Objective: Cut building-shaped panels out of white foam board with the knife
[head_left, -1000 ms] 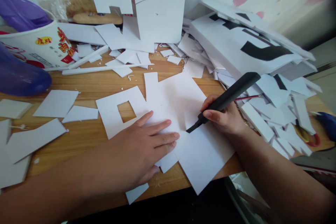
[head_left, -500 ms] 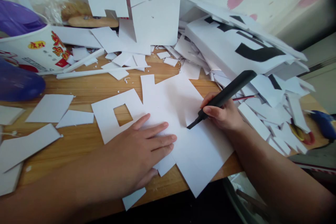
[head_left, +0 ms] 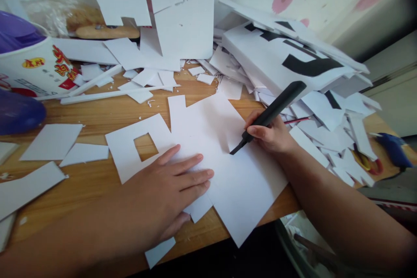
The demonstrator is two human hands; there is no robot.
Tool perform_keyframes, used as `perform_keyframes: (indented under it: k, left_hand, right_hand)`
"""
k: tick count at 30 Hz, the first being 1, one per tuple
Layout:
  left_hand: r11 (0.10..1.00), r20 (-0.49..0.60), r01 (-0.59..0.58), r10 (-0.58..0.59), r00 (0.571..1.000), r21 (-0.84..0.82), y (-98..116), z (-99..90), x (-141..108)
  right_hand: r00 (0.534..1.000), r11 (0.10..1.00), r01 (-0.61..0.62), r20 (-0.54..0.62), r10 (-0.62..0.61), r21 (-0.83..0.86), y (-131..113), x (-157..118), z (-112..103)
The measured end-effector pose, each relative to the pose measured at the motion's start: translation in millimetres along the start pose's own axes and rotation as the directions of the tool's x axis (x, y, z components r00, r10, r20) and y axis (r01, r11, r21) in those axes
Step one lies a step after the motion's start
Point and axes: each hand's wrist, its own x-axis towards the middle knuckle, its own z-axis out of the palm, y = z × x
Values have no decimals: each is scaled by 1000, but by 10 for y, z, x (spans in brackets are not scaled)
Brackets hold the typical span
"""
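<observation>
A white board (head_left: 250, 195) with cut edges lies on the wooden table (head_left: 120, 117). My left hand (head_left: 176, 186) rests flat on its left part, fingers spread, holding nothing. My right hand (head_left: 269, 134) grips a black cutter (head_left: 275, 106) with a slanted handle, its dark tip touching the middle of the board. Part of a white piece with a rectangular hole (head_left: 115, 152) shows beyond my left hand, which hides its lower edge. The underside of my left palm is hidden.
Foam board offcuts (head_left: 52, 141) lie at the left. A paper bucket (head_left: 29, 69) stands at the back left. White boards with black marks (head_left: 260, 56) pile up at the right, near scissors (head_left: 376, 166) and a blue glue gun (head_left: 394, 150).
The whole view has shifted slightly, so most things appear a little further left. The cutter's tip is still on the board, and both hands keep nearly the same pose.
</observation>
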Motion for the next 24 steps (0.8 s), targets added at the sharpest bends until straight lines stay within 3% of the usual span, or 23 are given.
perform_keyframes:
  k: [7, 15, 24]
  left_hand:
    - [1000, 0, 3, -3, 1000, 23, -9, -12, 17]
    - [999, -22, -15, 16, 1000, 47, -14, 14, 12]
    - [993, -49, -37, 43, 998, 114, -13, -20, 8]
  right_hand:
    - [999, 999, -3, 49, 2, 34, 18, 59, -30]
    - [994, 988, -109, -12, 110, 110, 147, 134, -73]
    - [997, 986, -81, 13, 80, 147, 170, 218, -67]
